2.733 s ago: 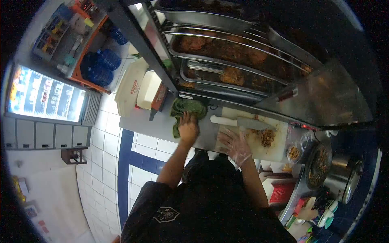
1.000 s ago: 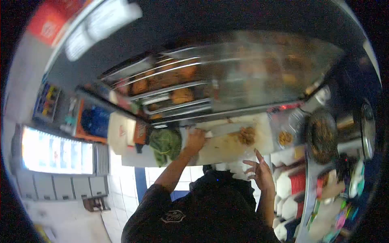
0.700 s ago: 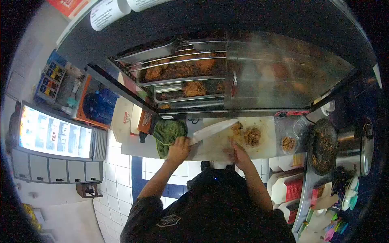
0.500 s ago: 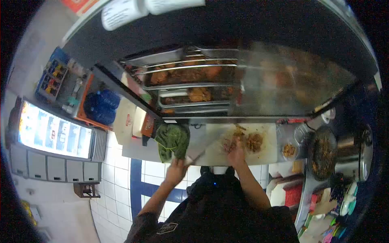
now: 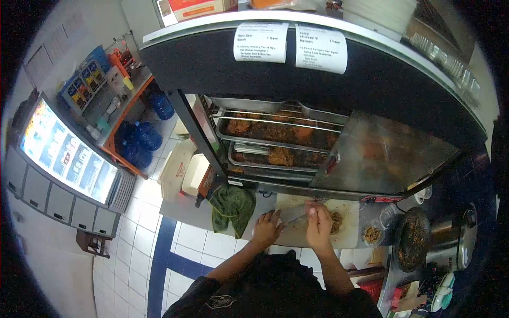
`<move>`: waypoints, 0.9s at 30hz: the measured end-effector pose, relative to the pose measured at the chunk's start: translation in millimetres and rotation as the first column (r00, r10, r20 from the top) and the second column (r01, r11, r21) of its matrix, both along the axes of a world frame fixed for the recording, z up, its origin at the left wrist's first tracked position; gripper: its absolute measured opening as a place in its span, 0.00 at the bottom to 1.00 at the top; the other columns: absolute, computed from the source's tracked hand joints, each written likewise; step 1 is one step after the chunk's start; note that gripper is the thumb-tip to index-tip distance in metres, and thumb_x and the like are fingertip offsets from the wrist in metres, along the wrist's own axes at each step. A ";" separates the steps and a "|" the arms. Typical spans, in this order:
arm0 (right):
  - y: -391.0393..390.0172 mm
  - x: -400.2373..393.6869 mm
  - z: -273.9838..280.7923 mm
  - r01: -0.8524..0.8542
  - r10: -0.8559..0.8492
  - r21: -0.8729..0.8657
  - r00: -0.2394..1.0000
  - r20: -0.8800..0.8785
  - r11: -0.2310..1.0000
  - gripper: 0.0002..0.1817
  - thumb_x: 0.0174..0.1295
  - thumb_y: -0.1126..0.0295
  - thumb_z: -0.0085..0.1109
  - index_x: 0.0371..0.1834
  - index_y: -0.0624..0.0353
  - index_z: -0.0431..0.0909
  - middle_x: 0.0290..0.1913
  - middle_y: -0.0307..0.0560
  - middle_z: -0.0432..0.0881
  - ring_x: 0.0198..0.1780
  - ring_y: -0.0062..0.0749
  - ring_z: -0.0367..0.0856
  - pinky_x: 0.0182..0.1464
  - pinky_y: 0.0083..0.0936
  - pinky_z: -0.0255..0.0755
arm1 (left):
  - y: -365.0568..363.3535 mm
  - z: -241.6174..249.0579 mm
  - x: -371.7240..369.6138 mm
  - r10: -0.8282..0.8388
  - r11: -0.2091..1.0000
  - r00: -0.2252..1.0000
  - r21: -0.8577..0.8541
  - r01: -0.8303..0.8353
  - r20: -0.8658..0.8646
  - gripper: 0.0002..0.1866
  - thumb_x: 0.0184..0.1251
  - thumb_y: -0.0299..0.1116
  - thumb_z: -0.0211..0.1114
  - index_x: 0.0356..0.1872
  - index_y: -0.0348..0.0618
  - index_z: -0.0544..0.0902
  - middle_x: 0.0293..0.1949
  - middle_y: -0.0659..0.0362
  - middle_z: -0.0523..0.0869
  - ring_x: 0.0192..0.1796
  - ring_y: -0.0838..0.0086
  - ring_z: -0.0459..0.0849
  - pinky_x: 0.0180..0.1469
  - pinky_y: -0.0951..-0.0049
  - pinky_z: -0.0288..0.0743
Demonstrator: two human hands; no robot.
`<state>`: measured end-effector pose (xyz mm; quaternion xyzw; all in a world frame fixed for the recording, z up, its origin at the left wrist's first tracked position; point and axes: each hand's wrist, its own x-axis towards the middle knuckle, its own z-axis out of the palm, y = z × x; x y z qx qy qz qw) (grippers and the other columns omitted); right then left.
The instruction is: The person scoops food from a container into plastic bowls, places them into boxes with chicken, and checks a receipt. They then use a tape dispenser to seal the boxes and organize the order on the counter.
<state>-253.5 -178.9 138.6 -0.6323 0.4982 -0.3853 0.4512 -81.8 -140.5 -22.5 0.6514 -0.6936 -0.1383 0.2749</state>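
Note:
My left hand (image 5: pixel 266 229) is closed round the handle of a knife, low at the left end of a pale cutting board (image 5: pixel 348 233). The broad knife blade (image 5: pixel 295 213) points right, towards my right hand (image 5: pixel 319 227). That hand is upright over the board with its fingers pressed together at the blade's tip; what they hold, if anything, is hidden. Chopped brown food (image 5: pixel 336 222) lies on the board just right of it. A crumpled green cloth (image 5: pixel 233 209) rests on the counter left of my left hand.
Behind the board stands a display cabinet (image 5: pixel 297 183) with trays of fried food (image 5: pixel 281 156). To the right are a bowl of chopped food (image 5: pixel 372 233), a dark round mortar (image 5: pixel 413 238) and a steel pot (image 5: pixel 448 241). White containers (image 5: pixel 196 174) stand at the left.
The view has tilted and shifted, showing more of the cabinet top. My left hand has moved right with the knife, closer to my right hand, which has risen off the chopped food.

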 end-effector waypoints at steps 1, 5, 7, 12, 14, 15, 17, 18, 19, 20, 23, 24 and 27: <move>-1.0 12.2 26.5 -0.076 0.058 -0.329 0.996 -0.064 0.941 0.16 0.70 0.65 0.48 0.54 0.63 0.74 0.58 0.55 0.75 0.60 0.38 0.72 0.61 0.35 0.64 | -5.5 2.9 0.0 0.040 0.999 0.959 0.022 -0.035 -0.280 0.30 0.69 0.56 0.53 0.58 0.40 0.73 0.55 0.48 0.76 0.54 0.53 0.77 0.59 0.58 0.70; 14.9 66.0 37.8 -0.544 0.122 -0.608 0.795 -0.595 0.578 0.25 0.70 0.62 0.47 0.68 0.60 0.63 0.72 0.60 0.58 0.72 0.45 0.58 0.71 0.36 0.51 | -6.8 134.0 16.4 0.016 0.985 0.475 -0.067 -0.157 -0.880 0.38 0.68 0.62 0.46 0.64 0.38 0.65 0.63 0.47 0.68 0.64 0.54 0.67 0.66 0.56 0.58; 18.1 85.7 -9.7 -0.504 0.373 -0.382 0.852 -0.367 0.775 0.29 0.71 0.57 0.43 0.72 0.58 0.56 0.74 0.58 0.52 0.74 0.44 0.52 0.73 0.35 0.46 | 6.7 215.2 39.2 -0.169 0.942 0.344 -0.255 -0.220 -0.924 0.42 0.68 0.65 0.42 0.67 0.36 0.62 0.67 0.46 0.63 0.68 0.54 0.61 0.69 0.55 0.53; 30.1 119.0 31.3 -0.754 0.213 0.265 0.471 0.856 0.601 0.37 0.72 0.42 0.28 0.76 0.56 0.44 0.77 0.52 0.46 0.76 0.39 0.45 0.75 0.32 0.40 | 27.5 175.1 61.5 0.016 0.836 1.000 -0.548 -0.021 -0.013 0.40 0.70 0.61 0.39 0.70 0.35 0.58 0.72 0.42 0.55 0.74 0.46 0.51 0.71 0.42 0.41; 15.4 132.1 35.2 -0.523 0.368 0.163 0.757 0.540 0.837 0.34 0.72 0.45 0.36 0.73 0.58 0.53 0.73 0.53 0.57 0.72 0.38 0.56 0.72 0.33 0.49 | 33.7 115.5 55.4 -0.118 0.852 0.977 -0.523 0.008 -0.178 0.41 0.68 0.66 0.38 0.73 0.45 0.56 0.70 0.36 0.55 0.73 0.37 0.47 0.68 0.32 0.34; 4.4 122.1 86.7 -0.457 0.446 -0.024 0.852 0.274 0.889 0.32 0.72 0.48 0.41 0.71 0.59 0.57 0.71 0.53 0.61 0.69 0.38 0.62 0.70 0.34 0.54 | 40.0 89.8 63.6 -0.058 0.960 0.995 -0.280 0.032 -0.085 0.40 0.68 0.64 0.41 0.73 0.46 0.56 0.71 0.36 0.54 0.73 0.37 0.47 0.67 0.31 0.34; -5.8 103.6 131.8 -0.229 0.306 -0.363 0.936 0.172 0.903 0.24 0.69 0.60 0.54 0.63 0.62 0.66 0.60 0.54 0.73 0.57 0.35 0.75 0.58 0.30 0.69 | 42.5 48.2 82.7 0.109 0.989 0.987 0.089 -0.120 0.118 0.38 0.69 0.60 0.47 0.73 0.48 0.56 0.72 0.36 0.51 0.73 0.37 0.47 0.67 0.30 0.35; -12.5 97.9 151.5 -0.022 0.178 -0.513 0.950 0.256 0.858 0.22 0.66 0.65 0.57 0.59 0.63 0.67 0.55 0.52 0.74 0.51 0.30 0.76 0.50 0.26 0.72 | 45.6 29.2 86.9 0.231 0.944 0.949 0.188 -0.272 0.213 0.36 0.69 0.57 0.49 0.73 0.48 0.57 0.72 0.37 0.50 0.73 0.37 0.48 0.67 0.29 0.35; -22.6 92.6 171.6 0.185 0.064 -0.629 0.934 0.352 0.755 0.19 0.63 0.71 0.60 0.55 0.63 0.68 0.50 0.50 0.75 0.44 0.24 0.78 0.42 0.21 0.74 | 46.0 12.0 97.7 0.268 0.936 0.908 0.136 -0.324 0.321 0.35 0.68 0.53 0.53 0.72 0.49 0.59 0.72 0.39 0.53 0.73 0.38 0.49 0.67 0.29 0.37; -37.4 91.1 194.5 0.363 -0.015 -0.691 0.891 0.454 0.625 0.20 0.61 0.72 0.62 0.54 0.62 0.68 0.47 0.49 0.74 0.39 0.22 0.76 0.37 0.19 0.73 | 47.6 -12.9 109.5 0.246 0.943 0.915 0.140 -0.303 0.319 0.35 0.68 0.53 0.53 0.72 0.49 0.59 0.72 0.39 0.53 0.73 0.38 0.49 0.67 0.29 0.37; -72.7 96.3 254.3 0.574 -0.032 -0.638 0.756 0.654 0.513 0.25 0.56 0.73 0.67 0.54 0.61 0.65 0.46 0.49 0.74 0.33 0.23 0.75 0.31 0.20 0.73 | 44.9 -73.7 135.7 0.287 0.958 0.880 -0.114 -0.264 0.378 0.30 0.63 0.44 0.59 0.66 0.48 0.69 0.65 0.40 0.68 0.69 0.40 0.59 0.65 0.29 0.45; -79.9 96.6 267.9 0.551 -0.179 -0.653 0.818 0.547 0.520 0.27 0.56 0.76 0.67 0.56 0.61 0.62 0.48 0.49 0.76 0.34 0.19 0.76 0.32 0.13 0.73 | 44.9 -54.3 138.1 0.269 0.962 0.900 -0.055 -0.267 0.343 0.26 0.61 0.41 0.60 0.61 0.47 0.73 0.61 0.40 0.72 0.66 0.42 0.64 0.64 0.32 0.49; -91.1 88.0 281.7 0.514 -0.316 -0.747 0.856 0.410 0.423 0.13 0.51 0.71 0.69 0.35 0.63 0.75 0.52 0.51 0.76 0.39 0.39 0.82 0.39 0.31 0.76 | 34.2 -133.6 172.0 0.348 0.926 0.834 -0.020 -0.377 0.427 0.17 0.57 0.37 0.62 0.46 0.42 0.79 0.50 0.45 0.81 0.56 0.49 0.75 0.61 0.43 0.60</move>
